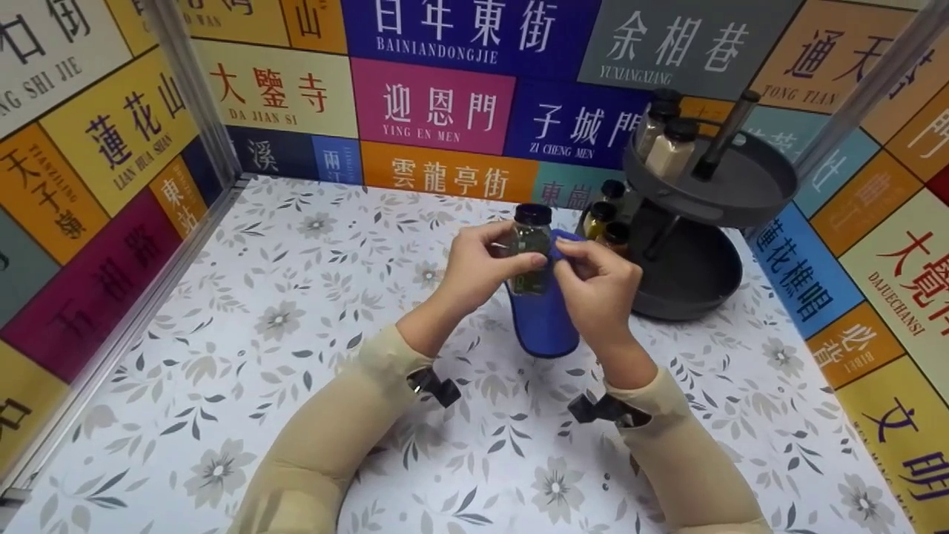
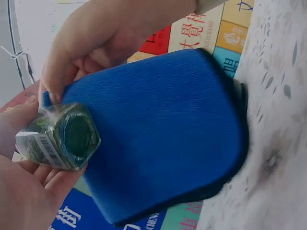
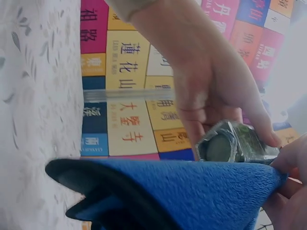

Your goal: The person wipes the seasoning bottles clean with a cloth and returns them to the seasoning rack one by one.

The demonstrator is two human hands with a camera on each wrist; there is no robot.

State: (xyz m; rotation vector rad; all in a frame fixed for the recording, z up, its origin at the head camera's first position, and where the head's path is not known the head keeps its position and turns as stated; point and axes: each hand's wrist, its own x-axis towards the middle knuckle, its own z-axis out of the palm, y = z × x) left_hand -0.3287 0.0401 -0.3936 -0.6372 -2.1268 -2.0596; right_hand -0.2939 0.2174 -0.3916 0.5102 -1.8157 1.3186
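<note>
My left hand (image 1: 482, 267) grips a glass spice jar (image 1: 531, 256) with a black lid, upright above the table. Dark green contents fill the jar, and its base and a barcode label show in the left wrist view. A blue cloth (image 1: 545, 322) with a dark edge hangs from my right hand (image 1: 600, 289), which pinches its upper part between thumb and fingers. The cloth hangs beside and behind the jar in the head view. In the right wrist view the jar (image 3: 230, 143) appears just past the fold of the blue cloth (image 3: 206, 187).
At the right stands a dark two-tier round rack (image 1: 712, 211) with a central post. Light-coloured jars (image 1: 671, 152) sit on its upper tier, and several smaller jars (image 1: 612, 233) on the lower one. A flower-patterned tabletop (image 1: 222, 356) meets colourful lettered walls (image 1: 430, 111).
</note>
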